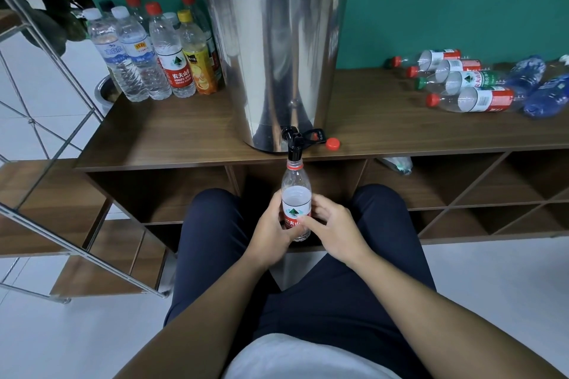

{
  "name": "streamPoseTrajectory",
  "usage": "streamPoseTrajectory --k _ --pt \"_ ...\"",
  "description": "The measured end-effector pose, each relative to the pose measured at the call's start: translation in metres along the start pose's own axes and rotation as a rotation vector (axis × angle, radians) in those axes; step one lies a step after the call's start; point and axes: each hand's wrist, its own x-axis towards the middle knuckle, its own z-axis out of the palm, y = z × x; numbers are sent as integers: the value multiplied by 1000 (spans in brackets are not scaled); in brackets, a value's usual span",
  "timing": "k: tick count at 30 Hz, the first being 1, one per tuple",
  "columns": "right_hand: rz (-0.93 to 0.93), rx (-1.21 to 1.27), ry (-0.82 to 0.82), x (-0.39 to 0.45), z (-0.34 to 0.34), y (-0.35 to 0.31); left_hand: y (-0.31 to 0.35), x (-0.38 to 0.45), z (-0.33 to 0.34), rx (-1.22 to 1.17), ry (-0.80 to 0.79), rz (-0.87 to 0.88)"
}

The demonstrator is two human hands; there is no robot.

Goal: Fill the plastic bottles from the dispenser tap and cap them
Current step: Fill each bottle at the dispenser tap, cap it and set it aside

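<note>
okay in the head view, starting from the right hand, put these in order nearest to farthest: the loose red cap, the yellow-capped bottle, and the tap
From the right hand:
1. Tap, just above the held bottle's mouth.
2. Loose red cap, on the shelf right of the tap.
3. Yellow-capped bottle, standing far left beside the dispenser.

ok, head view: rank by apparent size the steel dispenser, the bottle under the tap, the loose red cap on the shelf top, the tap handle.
Largest to smallest as they look:
1. steel dispenser
2. bottle under the tap, held by left hand and right hand; nearer the camera, so it looks larger than it would on the shelf
3. tap handle
4. loose red cap
</note>
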Motion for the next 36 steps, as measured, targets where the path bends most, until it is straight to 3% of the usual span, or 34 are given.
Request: streamPoseTrajectory --k 36 --pt "-3 22 5 1 0 0 2 0 1 6 -3 -12"
